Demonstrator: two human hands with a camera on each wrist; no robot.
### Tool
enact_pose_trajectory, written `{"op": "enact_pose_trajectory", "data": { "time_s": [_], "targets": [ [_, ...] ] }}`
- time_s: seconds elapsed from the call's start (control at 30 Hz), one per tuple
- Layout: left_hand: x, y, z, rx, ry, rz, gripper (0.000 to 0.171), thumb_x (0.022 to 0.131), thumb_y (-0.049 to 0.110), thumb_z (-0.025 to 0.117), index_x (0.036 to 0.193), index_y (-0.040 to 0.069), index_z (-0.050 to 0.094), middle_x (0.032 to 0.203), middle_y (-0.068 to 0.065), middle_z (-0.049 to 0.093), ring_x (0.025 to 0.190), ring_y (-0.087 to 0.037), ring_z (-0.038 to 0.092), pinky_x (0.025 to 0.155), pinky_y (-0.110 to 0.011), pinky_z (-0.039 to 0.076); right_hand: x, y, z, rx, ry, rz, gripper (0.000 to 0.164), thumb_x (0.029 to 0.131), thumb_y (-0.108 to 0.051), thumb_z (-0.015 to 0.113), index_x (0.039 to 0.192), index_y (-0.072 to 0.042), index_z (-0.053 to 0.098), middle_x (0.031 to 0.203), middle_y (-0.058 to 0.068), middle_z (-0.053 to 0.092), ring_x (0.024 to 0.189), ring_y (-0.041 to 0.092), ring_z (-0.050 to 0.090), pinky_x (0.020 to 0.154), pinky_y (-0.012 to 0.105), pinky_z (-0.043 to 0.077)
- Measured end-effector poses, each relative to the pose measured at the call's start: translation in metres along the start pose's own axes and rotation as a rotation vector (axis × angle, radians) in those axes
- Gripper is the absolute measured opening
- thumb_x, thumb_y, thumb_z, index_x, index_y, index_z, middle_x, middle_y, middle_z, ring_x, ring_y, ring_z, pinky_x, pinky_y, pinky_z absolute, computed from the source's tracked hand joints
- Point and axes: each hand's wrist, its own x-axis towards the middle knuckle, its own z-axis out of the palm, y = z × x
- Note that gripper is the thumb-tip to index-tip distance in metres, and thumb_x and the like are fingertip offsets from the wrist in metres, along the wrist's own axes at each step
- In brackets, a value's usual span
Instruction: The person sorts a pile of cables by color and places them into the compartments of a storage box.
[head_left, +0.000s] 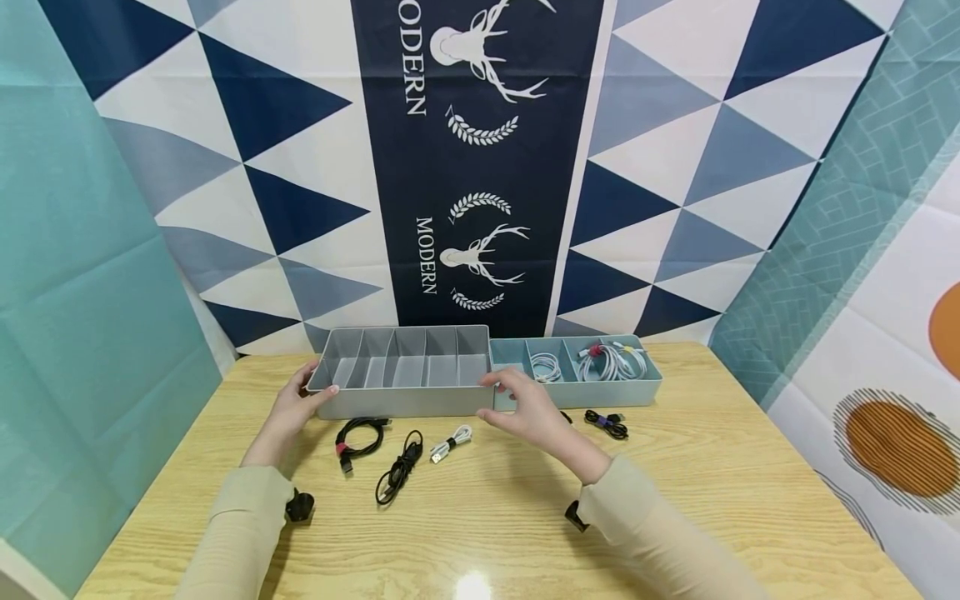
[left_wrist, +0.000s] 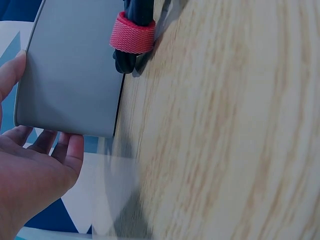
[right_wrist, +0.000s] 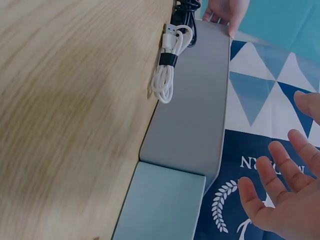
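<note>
A long grey divided box (head_left: pixel 408 404) stands at the back of the table, its compartments bare. My left hand (head_left: pixel 288 408) grips its left end, the thumb on the front rim and the fingers bent around the end wall, as the left wrist view shows. Near the box's right end is my right hand (head_left: pixel 528 408), its fingers (right_wrist: pixel 272 172) spread and holding nothing. Beside the grey box sits a light blue divided box (head_left: pixel 600 393), with coiled white cables (head_left: pixel 546 367) in two of its compartments; my right hand partly hides its left part.
Before the grey box lie a black cable with a red tie (head_left: pixel 362 419), a bundled black cable (head_left: pixel 405 462) and a white cable with a black tie (right_wrist: pixel 165 82). A black cable with a purple tie (head_left: pixel 606 424) lies at right. A patterned cloth (head_left: pixel 480 167) hangs behind.
</note>
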Motion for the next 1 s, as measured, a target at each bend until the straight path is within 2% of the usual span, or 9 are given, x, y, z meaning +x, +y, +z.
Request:
{"op": "enact_pose_trajectory", "data": {
  "time_s": [0.1, 0.2, 0.37, 0.5, 0.77, 0.9, 1.0],
  "targets": [
    [0.0, -0.001, 0.0, 0.001, 0.001, 0.003, 0.082, 0.091, 0.034, 0.062, 0.153, 0.013, 0.012, 0.15, -0.02, 0.026, 0.125, -0.03, 0.036, 0.087, -0.028, 0.04, -0.001, 0.0, 0.003, 0.0, -0.017, 0.002, 0.041, 0.079, -0.022, 0.077, 0.115, -0.009, 0.063, 0.112, 0.004, 0.062, 0.093, 0.021, 0.054, 0.079, 0.042, 0.049],
    [0.0, -0.001, 0.0, 0.002, 0.001, 0.009, 0.081, 0.092, 0.034, 0.061, 0.153, 0.012, 0.012, 0.15, -0.02, 0.026, 0.125, -0.031, 0.036, 0.088, -0.031, 0.04, -0.001, 0.0, 0.006, 0.017, -0.035, 0.002, 0.042, 0.079, -0.021, 0.077, 0.116, -0.007, 0.063, 0.111, 0.007, 0.062, 0.094, 0.025, 0.056, 0.08, 0.044, 0.049],
    [0.0, -0.001, 0.0, -0.008, -0.001, 0.013, 0.086, 0.089, 0.04, 0.063, 0.153, 0.012, 0.012, 0.15, -0.02, 0.025, 0.129, -0.034, 0.035, 0.096, -0.041, 0.039, -0.002, 0.004, 0.014, 0.038, -0.066, 0.012, 0.042, 0.079, -0.021, 0.076, 0.117, -0.008, 0.063, 0.111, 0.005, 0.063, 0.096, 0.025, 0.057, 0.081, 0.045, 0.048],
    [0.002, -0.001, 0.001, -0.019, -0.003, 0.009, 0.085, 0.09, 0.038, 0.063, 0.153, 0.012, 0.012, 0.151, -0.021, 0.024, 0.131, -0.036, 0.033, 0.101, -0.047, 0.036, -0.002, 0.007, 0.021, 0.036, -0.099, 0.027, 0.043, 0.079, -0.022, 0.076, 0.117, -0.007, 0.063, 0.112, 0.004, 0.064, 0.097, 0.027, 0.057, 0.083, 0.044, 0.047],
    [0.001, -0.001, 0.0, -0.013, -0.003, 0.007, 0.088, 0.089, 0.041, 0.063, 0.153, 0.012, 0.011, 0.151, -0.021, 0.024, 0.129, -0.034, 0.034, 0.098, -0.043, 0.037, -0.003, 0.013, 0.03, 0.012, -0.168, 0.048, 0.044, 0.079, -0.021, 0.076, 0.119, -0.01, 0.061, 0.116, 0.004, 0.063, 0.103, 0.028, 0.058, 0.09, 0.042, 0.046],
    [0.001, -0.001, -0.001, -0.015, -0.002, 0.007, 0.084, 0.091, 0.035, 0.063, 0.153, 0.012, 0.012, 0.15, -0.02, 0.024, 0.128, -0.033, 0.034, 0.094, -0.038, 0.039, -0.002, 0.016, 0.034, 0.013, -0.206, 0.066, 0.044, 0.079, -0.022, 0.076, 0.119, -0.011, 0.061, 0.118, 0.002, 0.062, 0.104, 0.027, 0.056, 0.092, 0.043, 0.044],
    [0.001, -0.001, -0.001, -0.017, -0.003, 0.003, 0.08, 0.092, 0.03, 0.061, 0.153, 0.013, 0.011, 0.151, -0.021, 0.023, 0.13, -0.034, 0.033, 0.097, -0.041, 0.038, -0.003, 0.019, 0.036, 0.021, -0.238, 0.078, 0.044, 0.08, -0.023, 0.075, 0.12, -0.012, 0.061, 0.119, 0.001, 0.061, 0.105, 0.027, 0.055, 0.092, 0.044, 0.043]
  ]
}}
